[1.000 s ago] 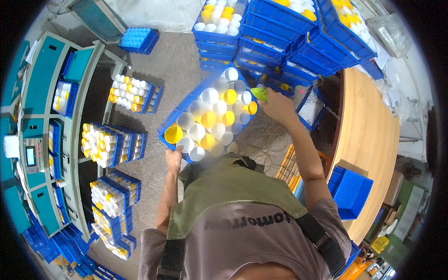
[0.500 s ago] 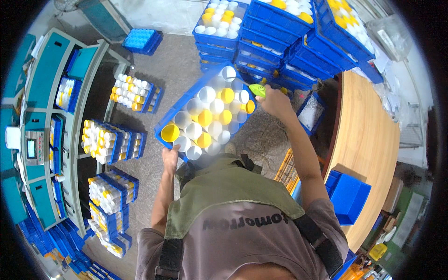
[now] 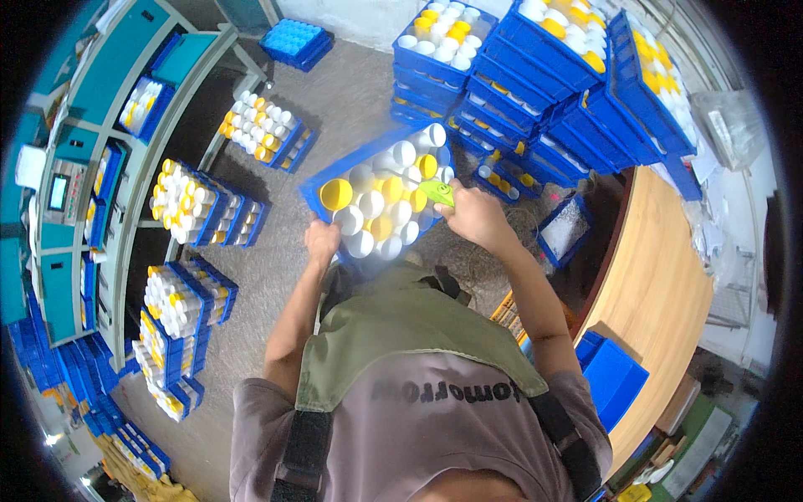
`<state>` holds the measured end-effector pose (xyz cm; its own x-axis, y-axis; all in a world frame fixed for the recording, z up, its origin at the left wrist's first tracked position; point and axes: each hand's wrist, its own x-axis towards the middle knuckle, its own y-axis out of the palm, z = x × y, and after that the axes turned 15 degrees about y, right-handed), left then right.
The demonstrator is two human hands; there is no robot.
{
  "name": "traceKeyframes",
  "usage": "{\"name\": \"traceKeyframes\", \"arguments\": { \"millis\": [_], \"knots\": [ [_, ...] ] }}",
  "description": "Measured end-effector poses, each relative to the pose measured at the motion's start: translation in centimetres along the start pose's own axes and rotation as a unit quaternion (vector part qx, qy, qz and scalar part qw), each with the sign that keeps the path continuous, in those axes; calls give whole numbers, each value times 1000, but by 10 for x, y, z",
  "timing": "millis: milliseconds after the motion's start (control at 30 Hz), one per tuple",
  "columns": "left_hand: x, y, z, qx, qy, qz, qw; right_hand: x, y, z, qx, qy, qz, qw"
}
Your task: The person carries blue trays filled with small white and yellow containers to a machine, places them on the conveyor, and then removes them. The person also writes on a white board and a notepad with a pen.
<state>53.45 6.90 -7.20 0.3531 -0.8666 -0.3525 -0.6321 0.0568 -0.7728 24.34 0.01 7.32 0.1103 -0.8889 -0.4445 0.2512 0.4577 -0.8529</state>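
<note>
Rectangular blue plastic crate (image 3: 326, 171) of white and yellow cylindrical cups (image 3: 368, 201)

The crate is before an olive-green fabric apron (image 3: 418, 322). The left hand (image 3: 322, 240) grips its left edge; the right hand (image 3: 475, 216) is closed around a small lime-green object (image 3: 437, 192) above the cups, by the crate's right edge

On my right, the wooden surface (image 3: 665, 305) carries a blue bin (image 3: 609, 376) along its left edge. Around me, crate stacks (image 3: 222, 213) line the grey floor's (image 3: 255, 309) left edge; taller piles (image 3: 431, 79) stand toward its far edge.
</note>
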Motion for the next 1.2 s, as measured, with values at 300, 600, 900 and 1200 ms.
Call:
{"name": "traceKeyframes", "arguments": {
  "millis": [300,600,900,1200],
  "knots": [
    [0,3,-20,25,9,-32,999,-16,9,38,-7,-70,10,998],
    [30,3,9,-25,-38,-18,999,-54,44,9,-46,-53,90,993],
    [13,-15,35,-232,-33,-20,972,-13,45,-54,-17,91,-10,996],
    [4,-19,71,-299,-16,-12,954,26,22,-101,-16,192,-28,981]
  ]
}}
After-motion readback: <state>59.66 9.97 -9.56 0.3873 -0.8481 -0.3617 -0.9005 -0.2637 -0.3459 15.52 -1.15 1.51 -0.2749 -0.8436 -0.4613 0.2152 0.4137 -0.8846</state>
